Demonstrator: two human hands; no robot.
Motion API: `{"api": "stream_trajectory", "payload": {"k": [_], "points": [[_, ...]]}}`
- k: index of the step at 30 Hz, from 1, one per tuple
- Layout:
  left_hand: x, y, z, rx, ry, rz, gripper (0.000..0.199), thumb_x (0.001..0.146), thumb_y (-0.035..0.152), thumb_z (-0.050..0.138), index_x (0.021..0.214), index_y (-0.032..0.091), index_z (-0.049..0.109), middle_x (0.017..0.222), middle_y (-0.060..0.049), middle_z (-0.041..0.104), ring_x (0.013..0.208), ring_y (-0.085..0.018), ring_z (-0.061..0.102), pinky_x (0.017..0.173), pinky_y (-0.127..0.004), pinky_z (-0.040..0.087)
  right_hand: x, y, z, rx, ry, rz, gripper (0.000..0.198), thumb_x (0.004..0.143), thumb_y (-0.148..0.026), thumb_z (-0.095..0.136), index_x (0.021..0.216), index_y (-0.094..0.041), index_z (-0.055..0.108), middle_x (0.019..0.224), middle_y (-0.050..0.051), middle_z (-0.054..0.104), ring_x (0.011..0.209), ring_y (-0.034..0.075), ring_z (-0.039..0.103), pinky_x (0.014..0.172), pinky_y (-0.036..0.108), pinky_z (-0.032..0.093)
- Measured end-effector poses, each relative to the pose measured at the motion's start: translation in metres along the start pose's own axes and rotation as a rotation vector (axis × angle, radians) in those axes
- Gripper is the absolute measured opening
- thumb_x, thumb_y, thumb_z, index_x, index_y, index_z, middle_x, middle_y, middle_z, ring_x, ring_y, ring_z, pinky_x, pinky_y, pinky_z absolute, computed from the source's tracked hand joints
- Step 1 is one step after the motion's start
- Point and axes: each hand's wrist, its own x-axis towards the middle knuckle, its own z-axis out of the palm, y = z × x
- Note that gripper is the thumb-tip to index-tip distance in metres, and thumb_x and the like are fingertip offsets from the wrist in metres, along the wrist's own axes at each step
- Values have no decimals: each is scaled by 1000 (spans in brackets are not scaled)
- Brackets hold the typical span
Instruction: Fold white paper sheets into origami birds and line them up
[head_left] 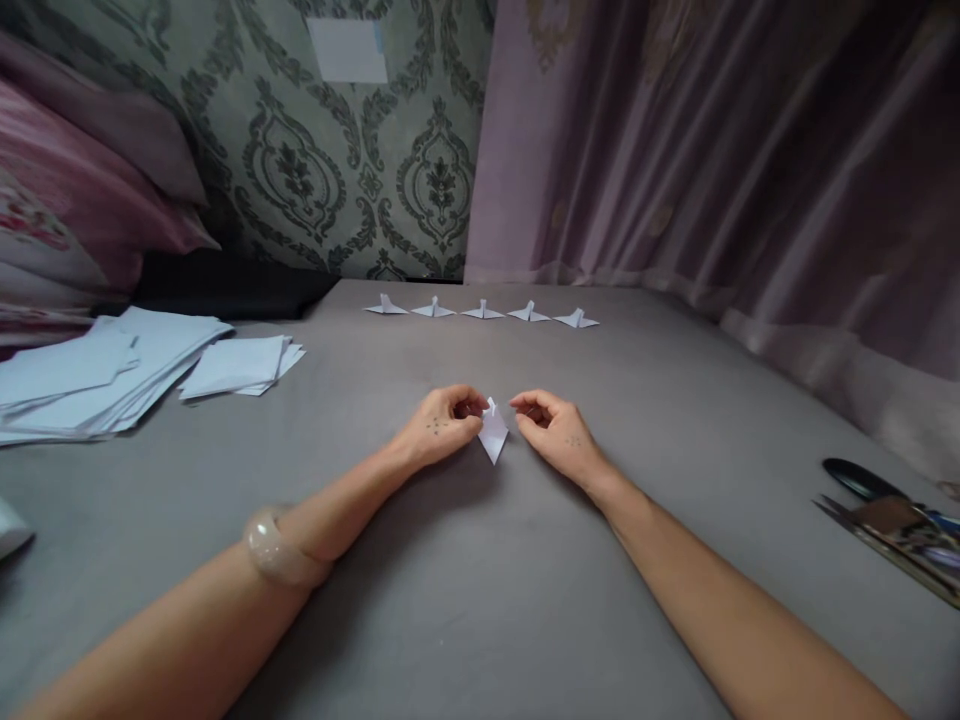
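Observation:
A small piece of white folded paper (pixel 493 440), kite-shaped with its long point toward me, is in front of me over the grey surface. My left hand (pixel 448 424) pinches its left edge between thumb and fingers. Just right of the paper is my right hand (pixel 556 430), fingers curled, with a small gap between thumb and fingertips and nothing visible in them. Its fingertips look slightly apart from the paper. Farther back stands a row of several finished-looking white folded paper birds (pixel 483 311), wings spread.
To the left lie a large stack of white paper sheets (pixel 161 345) and a smaller pile of paper squares (pixel 234 366). Scissors (pixel 855 525) and a tray of small items (pixel 911 530) are at the right edge. A curtain (pixel 600 150) and patterned wall (pixel 292 170) border the grey surface (pixel 465 620).

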Motion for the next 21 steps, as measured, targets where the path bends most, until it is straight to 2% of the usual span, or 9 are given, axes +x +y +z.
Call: {"api": "stream_trajectory", "payload": {"k": [4,7,14,21], "points": [[1,-6,3,53,-33,103,24,64,17,53,84,17,65,78,-1,63,69,-14,55,61,-23,43,-2,-1,0,-51,-7,4,18,71,-21,53,87,-18,62,73,1,63,61,12,56,61,25,45],[2,-12,5,84,-21,165,15,68,22,56,80,16,64,73,0,59,67,-13,52,60,-23,41,-4,-7,0,-133,-8,-36,16,70,-17,50,80,-18,62,76,1,63,62,12,55,63,26,45],[6,-20,8,94,-56,188,13,75,26,55,69,15,58,60,4,48,56,-8,41,54,-21,32,-10,-15,1,-245,-42,-149,15,70,-13,49,74,-18,63,83,2,60,63,10,53,65,25,44],[5,-18,6,114,-84,190,16,77,27,54,73,15,64,61,4,52,58,-9,44,54,-21,32,-10,-13,2,-255,-77,-193,7,75,-20,55,72,-18,61,82,2,58,67,12,54,65,26,43]]}}
